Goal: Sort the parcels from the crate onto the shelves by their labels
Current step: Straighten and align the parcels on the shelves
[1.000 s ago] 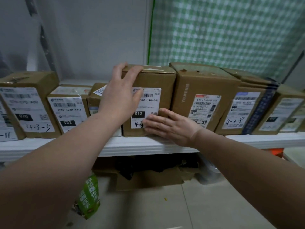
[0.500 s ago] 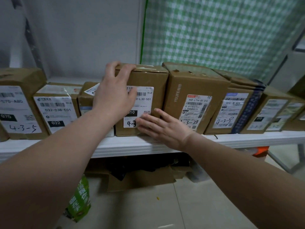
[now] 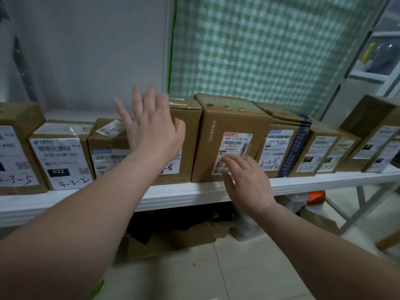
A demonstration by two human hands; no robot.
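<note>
Parcel [image 3: 190,135] w/ the lbl ending "-8" stands upright on the shelf [image 3: 194,192], mid row. Its right side is tight against the YOUFE box [image 3: 216,126], and a lower box [image 3: 104,144] sits just to its left. Lbl faces out, front face looks roughly flush w/ neighbours.

L hand [image 3: 151,131]: holds nothing, fingers spread wide and straight in front of the upper left of the front face. Blurred, so can't tell if my palm touches the cardboard.
R hand [image 3: 249,185]: also empty, fingers straight, flat over the lower lbl of the YOUFE box. Contact there is unclear too.

My read: placement is basically done, the step in hand is final seating + check. To do it well:
- flat palms only, no pinch; press on cardboard, not the lbl, so the handwriting doesn't smear
- push low and square; it's taller than its left neighbour, so a high shove could rock it
- R hand steadies the YOUFE box so the row doesn't walk sideways
- read the handwritten code before leaving: my forearm covers most of it atm, only "-8" shows. The 4-3-2 box [image 3: 62,156] further left suggests the right shelf, not confirmed.

Crate not in view.
</note>
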